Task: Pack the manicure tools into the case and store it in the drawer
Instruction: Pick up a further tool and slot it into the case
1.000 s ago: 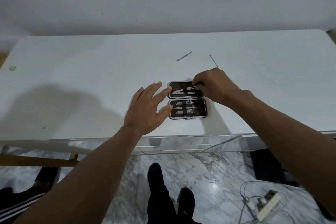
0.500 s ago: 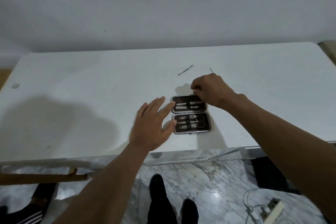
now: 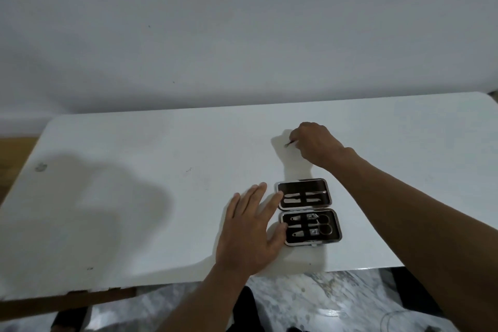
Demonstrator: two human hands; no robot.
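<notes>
White tabletop [image 3: 134, 197] against a plain pale wall, seen from the head camera, with an open manicure case [image 3: 307, 211] lying flat near its front edge, both dark-lined halves holding metal tools under straps, among them scissors [image 3: 323, 225] in the nearer half. Left hand [image 3: 250, 234] rests palm down with fingers spread apart, its fingertips touching the left edge of the case. Right hand [image 3: 315, 143], beyond the case and apart from it, is pinched together on a thin metal tool [image 3: 288, 144] whose tip projects leftward just above the tabletop.
</notes>
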